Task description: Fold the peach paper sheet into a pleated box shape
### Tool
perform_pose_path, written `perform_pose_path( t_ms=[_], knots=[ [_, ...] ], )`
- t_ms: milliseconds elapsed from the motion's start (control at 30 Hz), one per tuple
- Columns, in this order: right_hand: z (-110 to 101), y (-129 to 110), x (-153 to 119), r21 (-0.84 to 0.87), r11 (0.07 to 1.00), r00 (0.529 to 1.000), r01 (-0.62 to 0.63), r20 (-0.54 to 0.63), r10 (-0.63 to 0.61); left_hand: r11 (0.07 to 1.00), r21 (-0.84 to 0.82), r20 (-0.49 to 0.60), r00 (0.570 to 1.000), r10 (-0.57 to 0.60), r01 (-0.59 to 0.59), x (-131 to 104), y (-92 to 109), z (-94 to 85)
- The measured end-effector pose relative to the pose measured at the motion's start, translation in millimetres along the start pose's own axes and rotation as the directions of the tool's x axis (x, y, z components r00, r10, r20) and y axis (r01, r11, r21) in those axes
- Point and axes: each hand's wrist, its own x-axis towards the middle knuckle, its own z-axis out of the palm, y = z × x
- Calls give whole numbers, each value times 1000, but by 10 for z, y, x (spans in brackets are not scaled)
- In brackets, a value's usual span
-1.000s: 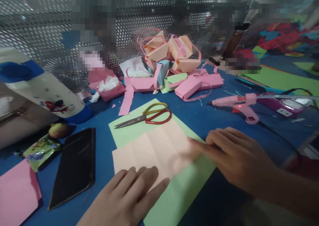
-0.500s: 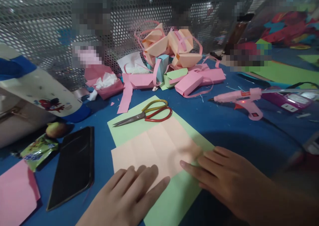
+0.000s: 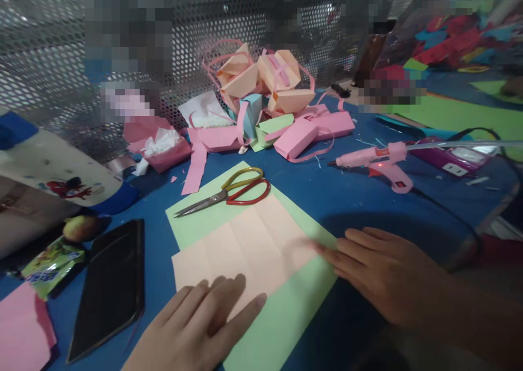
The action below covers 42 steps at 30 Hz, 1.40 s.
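A creased peach sheet of paper (image 3: 245,245) lies flat over a larger light green sheet (image 3: 273,327). My left hand (image 3: 204,322) rests on the near edge of the peach sheet, fingers lightly bent and thumb stretched out, gripping nothing. At the right end of the peach sheet is my right hand (image 3: 379,267), its index fingertip at the corner and its fingers apart. I cannot tell how firmly that fingertip presses. Scissors (image 3: 224,194) with one yellow and one red handle lie on the green sheet beyond the peach one, blades pointing left.
A pink glue gun (image 3: 379,161) with a cord lies at right. Folded peach paper baskets (image 3: 239,77) and pink paper boxes (image 3: 298,137) are piled at the back. At left are a black phone (image 3: 108,289), a green wrapper (image 3: 53,265) and a white-blue bottle (image 3: 69,169).
My right index finger has slid rightward along the peach sheet to its right corner. My left hand keeps its place on the paper. The whole view has shifted slightly.
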Motion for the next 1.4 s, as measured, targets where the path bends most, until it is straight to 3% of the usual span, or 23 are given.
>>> perform_pose_path(
  t_ms=[67, 167, 267, 533, 800, 1133, 1300, 1400],
  knots=[
    [-51, 58, 85, 111, 994, 999, -25, 38, 20, 980, -168, 23, 994, -106, 108, 21, -21, -19],
    [-131, 144, 293, 266, 960, 989, -85, 136, 50, 838, -453, 143, 953, -269, 304, 66, -75, -80],
    [-119, 167, 501, 378, 921, 973, -100, 229, 12, 747, -523, 237, 912, -335, 411, 72, -96, -149],
    [153, 137, 633, 347, 936, 952, 48, 268, -148, 800, -467, 202, 926, -319, 378, -99, 8, -188],
    [189, 135, 624, 310, 948, 971, 70, 195, -136, 915, -314, 48, 967, -249, 251, -117, -22, -72],
    [221, 142, 629, 373, 926, 965, 54, 218, -144, 947, -234, -41, 971, -235, 219, -94, -10, -2],
    [206, 137, 628, 408, 911, 963, 63, 217, -163, 948, -230, -34, 972, -233, 219, -103, -13, 21],
    [182, 159, 650, 433, 901, 953, 40, 255, -165, 918, -310, 19, 967, -254, 248, -121, -12, -7]
  ],
)
